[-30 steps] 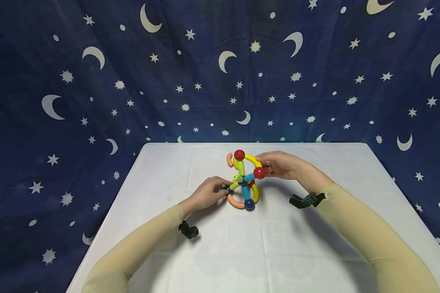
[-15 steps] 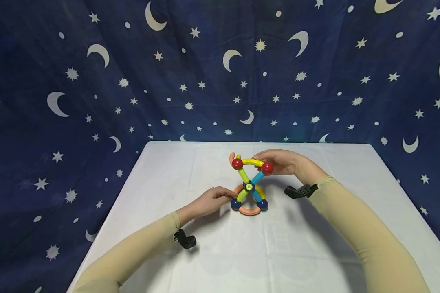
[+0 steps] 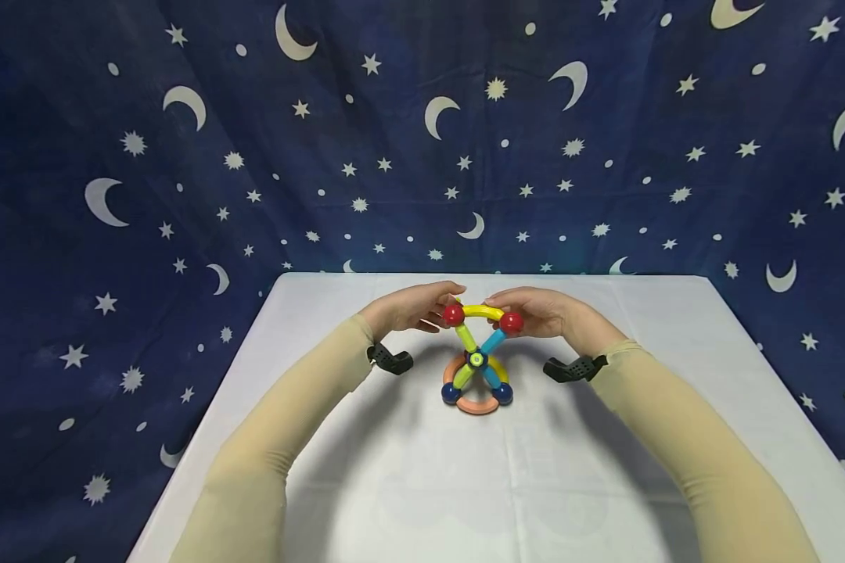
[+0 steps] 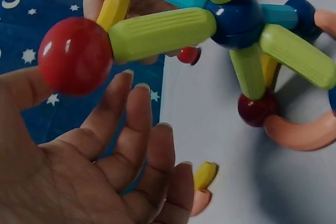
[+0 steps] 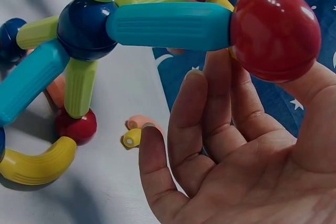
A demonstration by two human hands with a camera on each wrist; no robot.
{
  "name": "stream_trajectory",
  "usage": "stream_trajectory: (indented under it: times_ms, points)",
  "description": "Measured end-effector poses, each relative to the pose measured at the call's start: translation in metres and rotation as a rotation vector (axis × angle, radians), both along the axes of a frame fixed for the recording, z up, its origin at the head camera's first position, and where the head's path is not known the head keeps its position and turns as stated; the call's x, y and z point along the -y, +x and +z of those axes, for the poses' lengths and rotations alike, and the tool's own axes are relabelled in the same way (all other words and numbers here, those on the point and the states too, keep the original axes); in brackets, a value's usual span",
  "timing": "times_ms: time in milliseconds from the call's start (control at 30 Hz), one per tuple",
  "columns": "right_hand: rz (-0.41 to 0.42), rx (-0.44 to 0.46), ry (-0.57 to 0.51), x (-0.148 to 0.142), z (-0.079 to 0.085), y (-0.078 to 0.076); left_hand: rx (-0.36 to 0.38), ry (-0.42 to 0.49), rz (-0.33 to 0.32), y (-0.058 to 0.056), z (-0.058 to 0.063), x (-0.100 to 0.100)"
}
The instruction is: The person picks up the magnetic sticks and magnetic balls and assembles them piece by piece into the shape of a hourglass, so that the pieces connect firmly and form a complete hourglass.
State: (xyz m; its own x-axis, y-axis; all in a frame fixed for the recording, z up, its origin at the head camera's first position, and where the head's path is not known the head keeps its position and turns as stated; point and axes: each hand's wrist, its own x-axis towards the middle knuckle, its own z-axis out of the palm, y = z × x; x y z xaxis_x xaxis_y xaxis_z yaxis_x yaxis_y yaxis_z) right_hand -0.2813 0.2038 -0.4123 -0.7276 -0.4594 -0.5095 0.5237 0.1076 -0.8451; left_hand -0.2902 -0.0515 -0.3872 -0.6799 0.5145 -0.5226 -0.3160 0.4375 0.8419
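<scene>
A model of magnetic rods and balls stands mid-table. Green and blue straight rods meet at a dark blue ball point(image 3: 476, 360). A yellow curved rod point(image 3: 483, 310) joins two red balls on top, the left red ball point(image 4: 76, 56) and the right red ball point(image 5: 275, 34). Dark blue balls point(image 3: 451, 393) and a pink curved rod point(image 3: 477, 407) form the base. My right hand point(image 3: 537, 313) holds the upper right corner, thumb behind its red ball; the index contact is partly hidden. Beside the upper left ball is my left hand point(image 3: 411, 307), thumb passing behind it, other fingers loosely bent and free.
Behind the model, a loose yellow rod point(image 5: 131, 138) and a pink curved rod point(image 5: 144, 122) lie on the white tablecloth point(image 3: 408, 485). A dark blue curtain point(image 3: 394, 117) with moons and stars hangs past the table's far edge.
The model has turned so its crossed rods face me. My left hand let go of the lower left part and rose to the upper left red ball. My right hand stayed at the upper right.
</scene>
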Motion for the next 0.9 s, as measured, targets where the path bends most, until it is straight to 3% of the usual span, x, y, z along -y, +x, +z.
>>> stream_trajectory:
  times_ms: [133, 333, 533, 633, 733, 800, 900]
  points:
    - [0.016, -0.008, -0.021, 0.0, -0.001, 0.001, -0.002, -0.037, -0.03, -0.001, 0.005, -0.011]
    - [0.021, -0.001, -0.056, -0.003, -0.001, 0.003, 0.0, -0.041, -0.023, 0.0, 0.004, -0.019]
    - [-0.044, 0.01, -0.057, -0.006, -0.006, 0.005, -0.009, -0.035, -0.022, -0.002, 0.003, -0.022]
    - [-0.172, -0.024, 0.041, -0.011, -0.013, 0.011, -0.007, -0.031, -0.018, -0.003, 0.002, -0.022]
    - [-0.306, -0.141, 0.2, -0.018, -0.025, 0.026, -0.002, -0.029, -0.017, -0.003, 0.001, -0.021]
    - [-0.312, -0.243, 0.32, -0.022, -0.036, 0.043, -0.002, -0.028, -0.02, -0.003, 0.001, -0.02]
    - [-0.233, -0.385, 0.454, -0.023, -0.053, 0.073, -0.006, -0.026, -0.028, -0.003, 0.002, -0.02]
